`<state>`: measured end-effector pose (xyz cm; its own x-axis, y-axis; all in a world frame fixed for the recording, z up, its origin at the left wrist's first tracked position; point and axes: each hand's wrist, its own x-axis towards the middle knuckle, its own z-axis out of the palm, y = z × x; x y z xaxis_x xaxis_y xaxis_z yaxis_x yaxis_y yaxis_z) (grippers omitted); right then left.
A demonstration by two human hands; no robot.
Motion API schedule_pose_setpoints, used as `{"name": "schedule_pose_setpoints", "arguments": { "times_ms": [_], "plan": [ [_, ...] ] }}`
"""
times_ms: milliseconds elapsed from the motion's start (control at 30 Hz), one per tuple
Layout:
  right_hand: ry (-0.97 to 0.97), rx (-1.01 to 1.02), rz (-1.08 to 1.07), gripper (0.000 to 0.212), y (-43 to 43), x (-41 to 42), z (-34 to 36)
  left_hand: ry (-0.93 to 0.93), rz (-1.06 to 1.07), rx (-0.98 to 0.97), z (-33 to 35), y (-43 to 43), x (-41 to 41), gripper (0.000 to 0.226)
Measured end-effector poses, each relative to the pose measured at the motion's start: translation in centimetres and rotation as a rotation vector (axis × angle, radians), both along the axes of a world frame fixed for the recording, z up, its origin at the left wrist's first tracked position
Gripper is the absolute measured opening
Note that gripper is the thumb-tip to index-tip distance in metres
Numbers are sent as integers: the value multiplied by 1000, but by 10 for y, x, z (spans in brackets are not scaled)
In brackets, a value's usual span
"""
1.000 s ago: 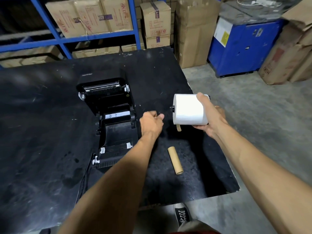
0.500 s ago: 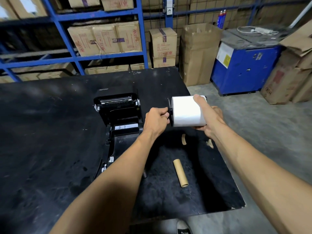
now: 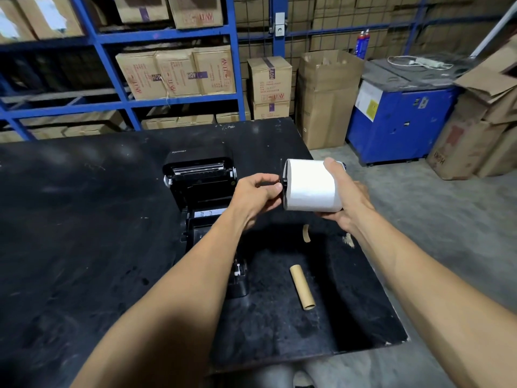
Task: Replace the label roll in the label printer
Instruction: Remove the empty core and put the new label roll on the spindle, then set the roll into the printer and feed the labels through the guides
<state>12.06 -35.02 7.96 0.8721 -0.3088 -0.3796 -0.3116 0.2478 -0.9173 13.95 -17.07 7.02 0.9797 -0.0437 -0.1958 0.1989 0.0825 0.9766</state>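
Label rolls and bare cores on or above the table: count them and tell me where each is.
2. A full white label roll is held in the air between both hands, right of the open printer. An empty cardboard core lies on the black table, nearer the front edge.

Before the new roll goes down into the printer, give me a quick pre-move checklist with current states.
1. Printer lid open: ok.
2. Roll bay free of old roll: cannot tell, the left forearm covers it.
3. Empty core out of the printer, lying on the table: ok.
4. New label roll held by right hand: ok.
5. Left hand on black spindle end at the roll's side: ok; fully seated: cannot tell.
6. Label leading edge free: cannot tell.
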Motion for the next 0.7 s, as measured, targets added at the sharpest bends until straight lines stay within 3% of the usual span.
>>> {"name": "schedule_pose_setpoints", "arguments": {
  "times_ms": [67, 200, 333, 500, 700],
  "plan": [
    [2, -13, 7, 97, 2, -1, 1, -50, -29, 71, 0, 4, -2, 22],
    [-1, -16, 14, 92, 7, -4, -1, -100, -64, 112, 0, 11, -5, 25],
    [-22, -60, -13, 60, 11, -2, -1, -57, 4, -6, -2, 11, -9, 7],
    [-82, -89, -71, 66, 23, -1, 0, 27, -86, -13, 1, -5, -25, 57],
    [-245, -16, 153, 49, 31, -9, 1, -51, 113, -69, -8, 9, -33, 45]
  ]
}}
